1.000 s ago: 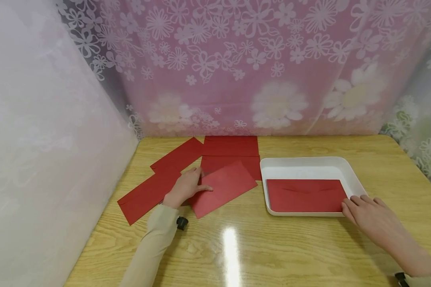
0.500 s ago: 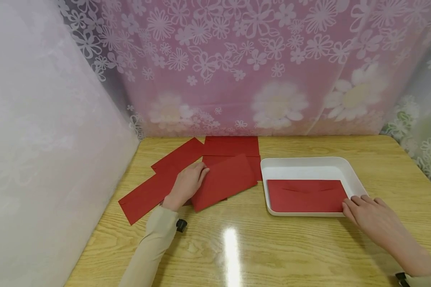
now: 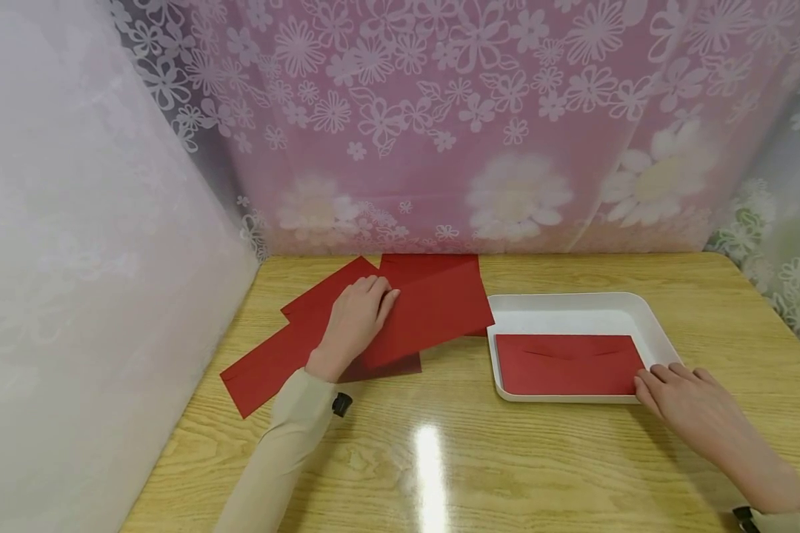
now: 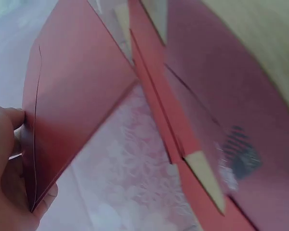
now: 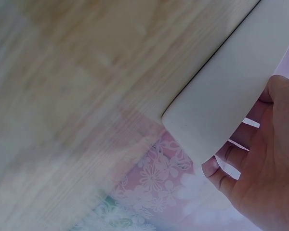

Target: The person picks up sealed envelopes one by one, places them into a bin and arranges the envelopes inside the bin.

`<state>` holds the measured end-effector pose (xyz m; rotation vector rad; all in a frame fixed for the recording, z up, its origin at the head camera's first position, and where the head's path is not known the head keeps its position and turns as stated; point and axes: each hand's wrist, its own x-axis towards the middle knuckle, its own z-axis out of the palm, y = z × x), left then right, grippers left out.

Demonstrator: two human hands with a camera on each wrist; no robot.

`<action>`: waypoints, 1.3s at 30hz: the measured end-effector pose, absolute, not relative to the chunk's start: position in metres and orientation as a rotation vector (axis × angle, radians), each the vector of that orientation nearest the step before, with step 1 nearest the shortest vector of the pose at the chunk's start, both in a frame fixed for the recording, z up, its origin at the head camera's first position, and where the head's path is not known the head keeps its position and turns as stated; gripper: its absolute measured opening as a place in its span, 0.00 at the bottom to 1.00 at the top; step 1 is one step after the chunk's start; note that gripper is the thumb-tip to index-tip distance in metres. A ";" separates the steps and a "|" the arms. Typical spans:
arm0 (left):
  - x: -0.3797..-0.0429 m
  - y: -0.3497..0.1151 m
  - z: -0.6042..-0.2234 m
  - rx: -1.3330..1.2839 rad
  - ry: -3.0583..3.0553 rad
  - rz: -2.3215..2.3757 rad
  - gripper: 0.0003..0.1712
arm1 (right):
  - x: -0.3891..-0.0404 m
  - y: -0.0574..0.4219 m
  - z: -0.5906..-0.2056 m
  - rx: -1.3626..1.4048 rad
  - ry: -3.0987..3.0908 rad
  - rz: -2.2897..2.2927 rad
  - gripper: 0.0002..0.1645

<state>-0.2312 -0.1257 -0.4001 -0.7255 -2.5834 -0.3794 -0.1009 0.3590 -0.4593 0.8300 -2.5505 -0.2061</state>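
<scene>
My left hand (image 3: 351,322) pinches one end of a red envelope (image 3: 436,311), lifted and tilted over several others. In the left wrist view, thumb and fingers clasp the flap end of this envelope (image 4: 77,91). Below it, a darker-looking envelope (image 3: 393,366) sticks out toward the near side. My right hand (image 3: 693,407) grips the near right corner of a white tray (image 3: 573,300), its fingers bent over the rim. Inside the tray a red envelope (image 3: 567,366) lies flat along the near wall. From the right wrist, the tray's outer wall (image 5: 221,96) shows beside the fingers.
More red envelopes lie on the wooden table (image 3: 507,459): one slanting at the left (image 3: 260,370), one behind it (image 3: 330,289), and one at the back edge (image 3: 430,263). A pink flowered curtain (image 3: 407,148) hangs behind, with a pale curtain (image 3: 107,259) at the left.
My left hand has moved away from me, raising the envelope with it, and its far end has swung to the tray's left edge. The right hand and tray have stayed put.
</scene>
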 end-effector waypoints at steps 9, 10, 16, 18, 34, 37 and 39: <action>-0.236 -0.094 -0.375 -0.850 -2.537 -0.354 0.13 | -0.100 0.358 -0.458 0.814 -2.540 -0.185 0.46; -0.236 -0.089 -0.373 -0.863 -2.530 -0.340 0.13 | -0.100 0.358 -0.459 0.811 -2.544 -0.178 0.46; -0.238 -0.059 -0.362 -0.937 -2.477 -0.250 0.14 | -0.100 0.359 -0.459 0.799 -2.555 -0.158 0.40; -0.238 -0.049 -0.358 -0.964 -2.459 -0.244 0.14 | -0.100 0.359 -0.459 0.794 -2.566 -0.160 0.38; -0.236 0.039 -0.356 -1.157 -2.330 -0.322 0.11 | -0.097 0.357 -0.457 0.745 -2.625 -0.145 0.26; -0.234 0.052 -0.365 -1.184 -2.351 -0.325 0.12 | -0.097 0.358 -0.457 0.735 -2.628 -0.139 0.16; -0.234 0.059 -0.371 -1.199 -2.365 -0.315 0.12 | -0.097 0.358 -0.457 0.740 -2.613 -0.137 0.22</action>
